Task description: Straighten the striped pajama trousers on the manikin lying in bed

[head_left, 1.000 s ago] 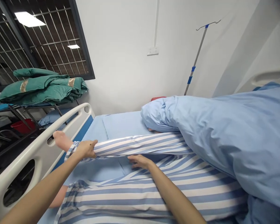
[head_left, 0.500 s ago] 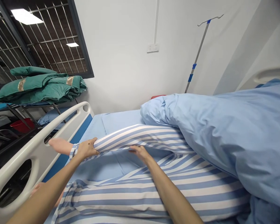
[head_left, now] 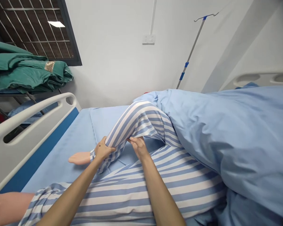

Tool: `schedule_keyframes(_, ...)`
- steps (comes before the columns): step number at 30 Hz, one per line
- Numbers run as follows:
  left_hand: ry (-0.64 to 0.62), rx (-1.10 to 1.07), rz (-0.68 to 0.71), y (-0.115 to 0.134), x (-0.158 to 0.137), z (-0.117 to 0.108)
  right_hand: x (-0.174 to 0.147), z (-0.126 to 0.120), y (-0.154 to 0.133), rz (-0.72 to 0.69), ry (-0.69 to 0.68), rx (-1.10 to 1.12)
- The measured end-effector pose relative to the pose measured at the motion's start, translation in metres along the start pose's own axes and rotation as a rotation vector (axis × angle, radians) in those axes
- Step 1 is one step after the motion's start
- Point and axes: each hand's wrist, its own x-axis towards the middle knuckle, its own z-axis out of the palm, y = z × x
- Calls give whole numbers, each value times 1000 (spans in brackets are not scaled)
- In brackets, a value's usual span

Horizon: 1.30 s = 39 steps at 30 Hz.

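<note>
In the head view, the far leg [head_left: 141, 114] of a figure lying on the bed wears blue-and-white striped trousers and is bent, knee up. My left hand [head_left: 103, 149] is closed around its lower shin, just above the bare foot [head_left: 79, 158], which hangs close over the sheet. Behind the calf, below the knee, my right hand [head_left: 138, 146] has its fingers curled against the striped cloth; the fingertips are partly hidden. The near leg [head_left: 122, 197] lies straight under my forearms, its bare foot [head_left: 9, 207] at the lower left.
A blue quilt [head_left: 214, 135] covers the figure's upper part on the right. The white bed end board [head_left: 33, 113] rises at the left. Against the wall stands an IV pole [head_left: 191, 53]. Folded green bedding [head_left: 30, 72] lies on a rack beneath the barred window.
The far leg has gone from nearly straight to bent, its knee rising and its foot drawn away from the end board. Both hands have stayed on it. The view has shifted.
</note>
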Motion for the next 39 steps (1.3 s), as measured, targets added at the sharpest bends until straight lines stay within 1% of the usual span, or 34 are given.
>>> schedule_keyframes(2,-5,-13,-20,-6,0,9,2,-2,4,11,-1,-29)
schedule_keyframes(4,-10,-24,-9,-10,0,12,3,-3,7,12,0,-46)
schedule_keyframes(7,-31,-32,13,-12,0,9,3,-5,9,4,4,-54)
schedule_keyframes(10,-62,-11,19,-13,-1,0,3,-8,11,12,8,-84)
schedule_keyframes(14,-90,76,43,-25,-1,-27,2,-9,14,64,0,-147)
schedule_keyframes(20,-105,309,101,-64,3,-85,-2,-7,24,182,-67,-217)
schedule_keyframes(23,-115,439,143,-83,4,-113,-4,-5,34,329,-124,-283)
schedule_keyframes(25,-133,531,172,-92,4,-128,-6,-4,41,460,-183,-313)
schedule_keyframes(27,-172,619,203,-98,4,-138,-9,-2,49,620,-244,-353)
schedule_keyframes(29,-229,677,224,-102,2,-140,-14,-1,55,793,-293,-418)
schedule_keyframes(31,-279,691,220,-105,-3,-135,-19,-2,61,912,-324,-476)
schedule_keyframes(33,-295,681,192,-109,-7,-126,-22,-3,65,948,-330,-492)
schedule_keyframes(36,-277,654,185,-114,-10,-116,-24,-6,70,967,-345,-485)
schedule_keyframes(39,-271,625,201,-113,-7,-119,-24,-5,71,951,-345,-430)
